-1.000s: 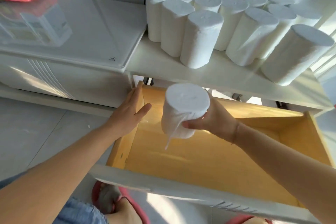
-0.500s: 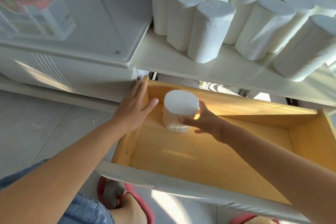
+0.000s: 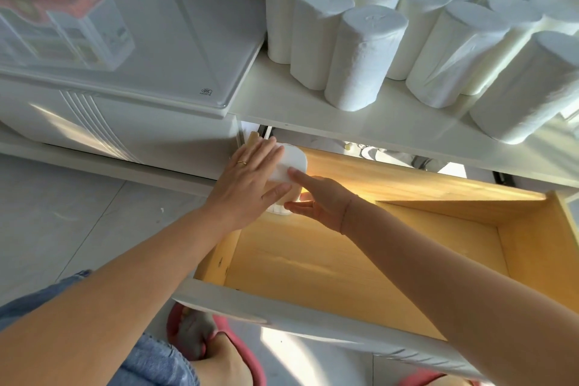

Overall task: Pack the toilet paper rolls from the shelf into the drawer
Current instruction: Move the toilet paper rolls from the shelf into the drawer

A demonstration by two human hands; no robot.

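One toilet paper roll (image 3: pixel 289 163) stands upright in the far left corner of the open wooden drawer (image 3: pixel 344 263), close against the left wall. The left hand (image 3: pixel 250 178) lies flat and open over the roll's top and left side, fingers spread, pressing rather than gripping. The right hand (image 3: pixel 316 200) is at the roll's near right side, index finger stretched onto the top edge and thumb low against the side; it looks like a loose steadying touch, though whether it truly grips cannot be told. The rest of the drawer floor is bare wood.

On the white shelf (image 3: pixel 407 125) above the drawer, a tight cluster of upright rolls (image 3: pixel 363 56) waits, with more reaching off to the right.

The step in hand seems to be seating the first roll snugly into its corner. Packing has barely begun. The next move likely calls for both hands to let go, one to reach up for the nearest shelf roll, and to set it touching the first so the rows stay tight.
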